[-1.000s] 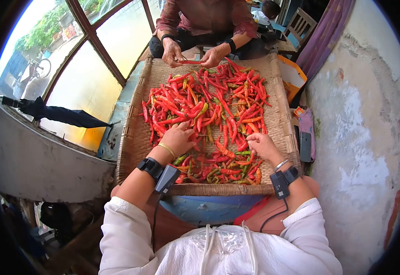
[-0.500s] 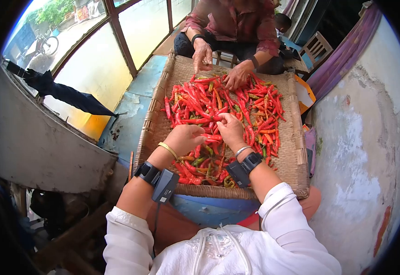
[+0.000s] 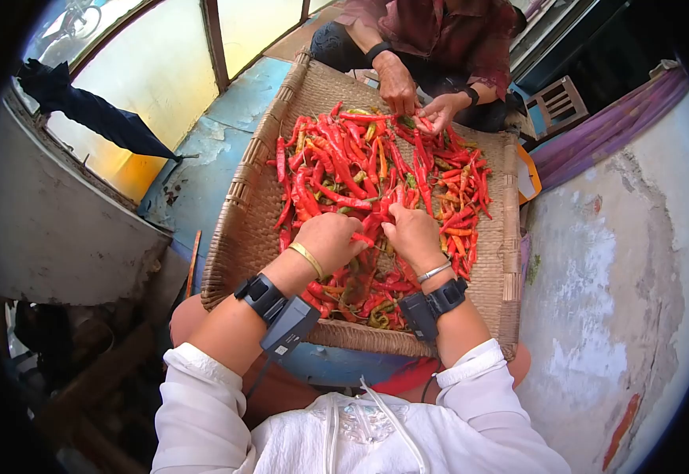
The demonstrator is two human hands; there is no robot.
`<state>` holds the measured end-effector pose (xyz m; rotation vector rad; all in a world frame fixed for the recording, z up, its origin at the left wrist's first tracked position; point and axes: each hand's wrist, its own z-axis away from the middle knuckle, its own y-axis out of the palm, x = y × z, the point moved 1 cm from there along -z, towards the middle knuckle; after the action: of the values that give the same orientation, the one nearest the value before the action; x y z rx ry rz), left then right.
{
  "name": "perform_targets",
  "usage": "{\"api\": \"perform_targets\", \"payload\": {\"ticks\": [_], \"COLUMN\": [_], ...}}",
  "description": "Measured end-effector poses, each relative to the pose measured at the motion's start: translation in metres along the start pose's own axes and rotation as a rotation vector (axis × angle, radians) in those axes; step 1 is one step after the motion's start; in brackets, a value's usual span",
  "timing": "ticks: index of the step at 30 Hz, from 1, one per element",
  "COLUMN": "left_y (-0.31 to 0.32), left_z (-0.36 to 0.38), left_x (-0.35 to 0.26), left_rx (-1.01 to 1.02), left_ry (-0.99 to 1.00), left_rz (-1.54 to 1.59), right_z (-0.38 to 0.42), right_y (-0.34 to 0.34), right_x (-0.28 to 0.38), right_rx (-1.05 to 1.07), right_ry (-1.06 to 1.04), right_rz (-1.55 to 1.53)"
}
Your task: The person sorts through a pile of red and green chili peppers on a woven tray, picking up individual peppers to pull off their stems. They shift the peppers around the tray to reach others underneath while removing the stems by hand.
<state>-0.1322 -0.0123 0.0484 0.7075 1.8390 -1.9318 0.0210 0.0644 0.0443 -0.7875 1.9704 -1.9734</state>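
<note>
A heap of red chili peppers (image 3: 324, 158), with some orange and green ones, lies in a shallow woven tray (image 3: 242, 213). Over the near part of the heap, my left hand (image 3: 330, 241) has its fingers closed round a red pepper, whose end shows at the fingertips. My right hand (image 3: 414, 235) is just right of it, thumb and fingers pinched together at the peppers; what sits in the pinch is too small to make out. A narrow gap separates my two hands.
Across the tray a co-worker in a dark red shirt (image 3: 447, 39) holds both hands together over the far peppers. A folded dark umbrella (image 3: 99, 110) is at the left by the windows. A rough wall (image 3: 589, 284) stands on the right.
My left hand has moved right and closed on a pepper; my right hand has shifted slightly right. The co-worker's hands have come together. The whole view has shifted a little.
</note>
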Motion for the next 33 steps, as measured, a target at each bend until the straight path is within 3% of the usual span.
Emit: {"api": "perform_targets", "payload": {"ticks": [3,5,6,7,8,9,13,16,19,21,23,24,26,27,29,31,33], "left_y": [0.0,-0.001,0.003,0.007,0.011,0.013,0.009,0.011,0.016,0.013,0.011,0.012,0.009,0.005,0.005,0.008,0.011], "left_z": [-0.003,-0.003,-0.004,-0.003,-0.003,-0.003,-0.001,0.0,0.002,0.005,0.003,0.002,0.001,-0.001,0.0,-0.003,-0.001], "left_x": [-0.006,-0.01,-0.009,-0.01,-0.011,-0.013,-0.02,-0.018,-0.014,-0.018,-0.019,-0.017,-0.017,-0.018,-0.015,-0.012,-0.011], "left_rx": [-0.076,-0.237,-0.252,-0.246,-0.11,0.026,0.172,0.262,0.187,0.151,0.102,0.068,0.022,0.018,0.015,0.059,0.072], "left_ry": [0.016,0.148,0.265,0.262,0.213,0.164,0.06,0.059,0.175,0.131,0.092,0.066,0.04,-0.022,-0.089,-0.152,-0.136], "left_rz": [0.047,0.014,0.044,0.043,0.096,0.147,0.136,0.092,-0.003,0.052,0.102,0.191,0.279,0.376,0.483,0.757,0.787], "right_z": [0.022,0.033,0.038,0.044,0.048,0.05,0.051,0.048,0.036,0.019,0.0,-0.006,-0.016,-0.016,0.001,0.018,0.03], "right_y": [-0.007,-0.009,-0.007,-0.005,-0.002,0.002,0.003,0.005,0.0,-0.011,-0.024,-0.026,-0.027,-0.028,-0.023,-0.011,-0.003], "right_x": [-0.007,-0.011,-0.012,-0.013,-0.012,-0.014,-0.014,-0.025,-0.037,-0.044,-0.046,-0.044,-0.039,-0.033,-0.017,-0.002,0.002], "right_rx": [0.069,0.148,0.284,0.419,0.449,0.447,0.413,0.321,0.306,0.308,0.099,0.101,-0.152,-0.15,0.157,0.233,0.295], "right_ry": [-0.038,-0.04,0.089,0.222,0.244,0.245,0.237,0.316,0.34,0.321,0.288,0.282,0.395,0.383,0.255,0.222,0.186], "right_rz": [-0.262,-0.359,-0.73,-1.1,-1.177,-1.182,-1.171,-1.422,-1.332,-1.297,-1.485,-1.478,-1.4,-1.398,-1.455,-1.567,-1.686]}}
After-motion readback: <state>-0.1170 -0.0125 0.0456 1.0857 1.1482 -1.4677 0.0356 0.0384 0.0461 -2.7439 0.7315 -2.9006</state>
